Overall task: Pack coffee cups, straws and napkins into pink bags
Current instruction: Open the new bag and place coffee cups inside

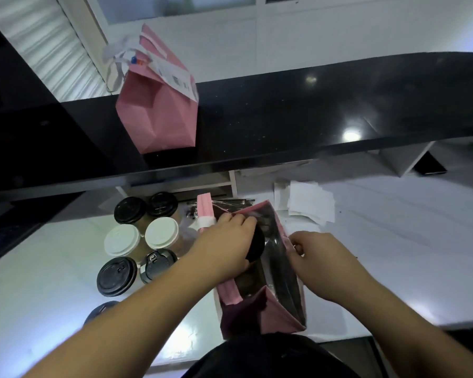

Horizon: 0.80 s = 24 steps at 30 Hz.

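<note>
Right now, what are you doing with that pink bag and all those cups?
A person is packing coffee cups. The left hand lowers a black-lidded cup into the open pink bag on the white counter, while the right hand pinches the bag's rim to hold it open. Six more lidded cups wait beside it, napkins lie behind, and another pink bag, already closed, stands on the black ledge.
</note>
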Motion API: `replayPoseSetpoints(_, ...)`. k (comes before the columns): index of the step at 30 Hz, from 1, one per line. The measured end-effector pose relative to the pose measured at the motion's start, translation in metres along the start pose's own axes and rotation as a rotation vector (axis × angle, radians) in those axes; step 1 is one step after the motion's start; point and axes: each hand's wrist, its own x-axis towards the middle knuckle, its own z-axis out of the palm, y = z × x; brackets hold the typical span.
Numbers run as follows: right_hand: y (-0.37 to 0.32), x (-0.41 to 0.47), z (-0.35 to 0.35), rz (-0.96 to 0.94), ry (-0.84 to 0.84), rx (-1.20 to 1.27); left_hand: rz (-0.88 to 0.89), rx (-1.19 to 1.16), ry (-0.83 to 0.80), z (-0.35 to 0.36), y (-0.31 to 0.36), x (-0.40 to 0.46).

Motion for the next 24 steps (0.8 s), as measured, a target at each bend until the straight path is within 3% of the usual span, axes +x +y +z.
replayPoseSetpoints(12,0.001,0.000,0.003,-0.017,-0.024,0.043,-0.066,0.010,-0.179,0.049,-0.006,0.022)
replayPoseSetpoints(20,-0.001,-0.001,0.004,-0.017,-0.033,0.014,-0.044,-0.068,-0.167,0.052,0.001,0.031)
replayPoseSetpoints(24,-0.002,-0.001,0.008,-0.019,-0.021,0.009,-0.064,-0.079,-0.244,0.050,0.005,0.039)
